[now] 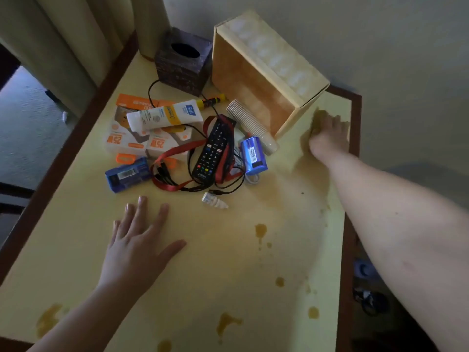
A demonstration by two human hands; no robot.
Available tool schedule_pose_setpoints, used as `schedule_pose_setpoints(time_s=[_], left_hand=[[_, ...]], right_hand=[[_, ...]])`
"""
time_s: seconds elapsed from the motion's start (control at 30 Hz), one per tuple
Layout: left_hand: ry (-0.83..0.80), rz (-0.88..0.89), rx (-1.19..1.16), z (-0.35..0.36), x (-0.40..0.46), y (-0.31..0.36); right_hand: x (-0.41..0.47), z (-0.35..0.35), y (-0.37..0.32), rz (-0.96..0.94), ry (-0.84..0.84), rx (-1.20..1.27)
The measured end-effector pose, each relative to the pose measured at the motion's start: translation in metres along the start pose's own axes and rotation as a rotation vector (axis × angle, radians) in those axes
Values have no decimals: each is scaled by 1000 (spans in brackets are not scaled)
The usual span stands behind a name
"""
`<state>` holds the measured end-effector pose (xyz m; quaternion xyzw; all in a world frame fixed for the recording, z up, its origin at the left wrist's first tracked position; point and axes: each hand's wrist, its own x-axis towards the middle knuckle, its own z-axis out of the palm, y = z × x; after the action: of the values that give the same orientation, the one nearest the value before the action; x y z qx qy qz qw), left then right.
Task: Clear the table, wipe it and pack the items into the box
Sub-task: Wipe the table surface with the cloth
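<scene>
The yellow table [203,288] carries brown spill stains [260,229] and smears. My left hand [138,240] lies flat on it, fingers spread, near the front of the pile. My right hand [330,138] is blurred at the far right edge and presses a stained cloth [318,120] onto the table beside the cardboard box [256,80], which lies on its side. The pile holds a black remote [213,151], a red lanyard [175,153], a cream tube [165,116], orange and white charger boxes [129,138], two blue packs [127,174] [253,154], stacked paper cups [250,125] and black cables [228,188].
A dark tissue box [184,59] stands at the back, next to a pale cylinder [149,24]. A small clear plug [214,200] lies in front of the pile. Curtains hang at the left. The table has a dark wooden rim [351,224]; dark objects lie on the floor at right.
</scene>
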<state>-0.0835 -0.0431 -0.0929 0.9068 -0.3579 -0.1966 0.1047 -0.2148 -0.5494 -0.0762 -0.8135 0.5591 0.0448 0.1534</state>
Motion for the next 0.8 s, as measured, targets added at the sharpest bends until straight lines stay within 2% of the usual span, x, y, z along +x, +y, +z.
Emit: schedule_pose_setpoints(time_s=[0.13,0.3,0.57,0.8], left_hand=[[-29,-2,7,-4,1,1],[-44,2,21,-9,2,5],[-102,-12,38,-18,5,8],[-273,84,97,-49,10,-2]], right_hand=[[15,23,10,105,-96,-27],[-15,21,24,75,-159,-39],[-146,40,27,107,-233,-70],[-261,73,-6,87,-264,-38]])
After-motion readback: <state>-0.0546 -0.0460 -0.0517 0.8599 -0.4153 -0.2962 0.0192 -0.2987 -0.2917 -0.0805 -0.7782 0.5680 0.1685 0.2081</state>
